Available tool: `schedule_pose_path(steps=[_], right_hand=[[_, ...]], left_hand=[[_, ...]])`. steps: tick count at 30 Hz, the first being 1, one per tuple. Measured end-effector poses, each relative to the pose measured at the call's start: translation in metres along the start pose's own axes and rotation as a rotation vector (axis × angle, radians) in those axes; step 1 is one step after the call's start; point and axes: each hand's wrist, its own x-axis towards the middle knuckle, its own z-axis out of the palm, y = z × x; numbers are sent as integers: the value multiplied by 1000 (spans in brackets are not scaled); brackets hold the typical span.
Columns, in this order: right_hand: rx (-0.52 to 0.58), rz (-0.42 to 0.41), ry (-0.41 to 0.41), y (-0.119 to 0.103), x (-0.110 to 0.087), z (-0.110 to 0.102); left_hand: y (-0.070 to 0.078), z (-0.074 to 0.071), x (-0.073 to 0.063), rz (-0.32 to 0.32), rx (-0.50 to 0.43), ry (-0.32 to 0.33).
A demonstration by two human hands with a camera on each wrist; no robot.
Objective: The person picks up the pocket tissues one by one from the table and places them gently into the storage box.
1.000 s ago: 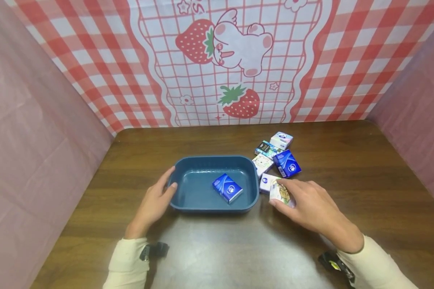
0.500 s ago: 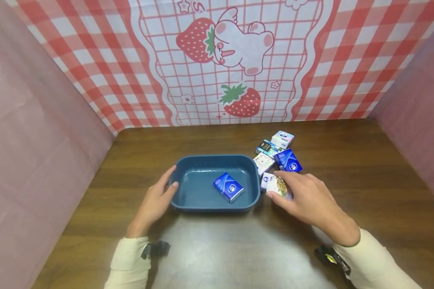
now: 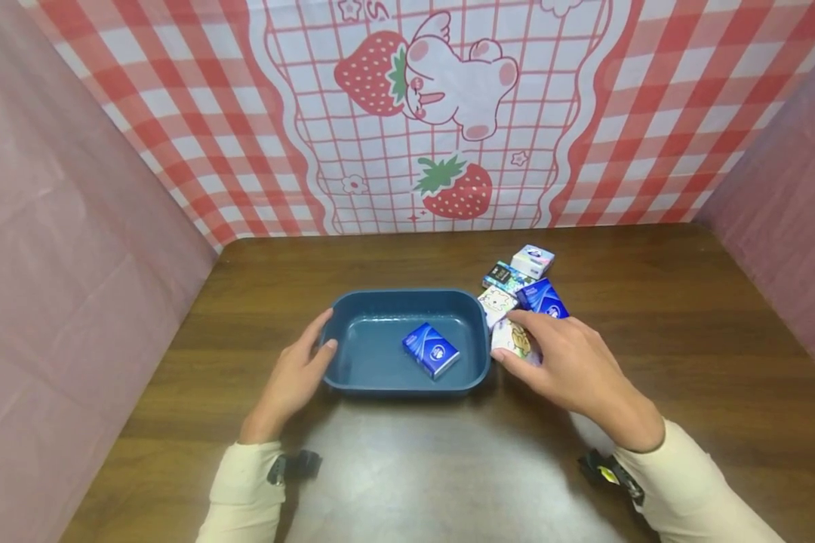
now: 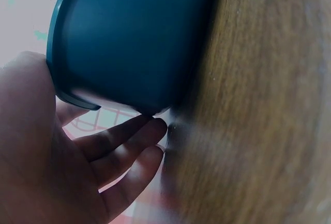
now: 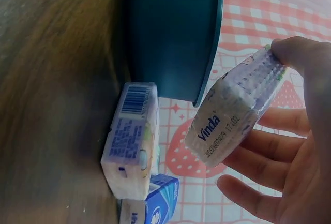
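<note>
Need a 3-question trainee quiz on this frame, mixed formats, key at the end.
1. True or false: the right hand holds a tissue pack lifted off the table.
2. How many packs lie inside the blue tray? A) none B) one C) three
3. What does the left hand touch?

Key: 1 true. 2 B, one blue pack. 3 The tray's left rim.

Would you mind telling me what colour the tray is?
The rectangular plastic tray is dark teal blue, clearest in the head view.
</note>
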Motion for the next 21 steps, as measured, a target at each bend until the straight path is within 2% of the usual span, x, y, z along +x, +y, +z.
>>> schedule_pose_path(steps=[11,21], right_hand=[[5,5,0,-8,5,0],[19,-49,14,-16,12,0]], left_hand=[[-1,0,0,3,4,-3],[0,0,0,1,2,-3]])
